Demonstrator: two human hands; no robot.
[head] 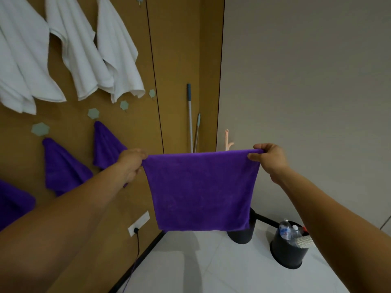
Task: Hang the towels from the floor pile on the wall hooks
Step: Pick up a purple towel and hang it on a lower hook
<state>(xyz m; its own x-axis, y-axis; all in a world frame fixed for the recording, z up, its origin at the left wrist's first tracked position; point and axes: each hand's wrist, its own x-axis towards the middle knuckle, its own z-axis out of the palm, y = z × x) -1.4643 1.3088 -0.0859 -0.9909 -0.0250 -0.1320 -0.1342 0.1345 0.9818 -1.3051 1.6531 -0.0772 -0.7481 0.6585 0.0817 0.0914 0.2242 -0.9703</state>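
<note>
A purple towel [201,191] hangs spread flat in the air between my hands. My left hand [132,163] pinches its upper left corner and my right hand [268,158] pinches its upper right corner. On the brown wall to the left, three white towels [82,49] hang in an upper row. Below them purple towels [63,166] hang from hexagonal hooks [40,129]. Two more hexagonal hooks [124,105] on that wall carry nothing. The floor pile is not in view.
Two mop handles [189,115] lean in the corner behind the towel. A black bin [287,250] with bottles and paper cups stands on the white tiled floor at right, another black bin [243,233] behind the towel. A plugged wall socket [138,224] sits low.
</note>
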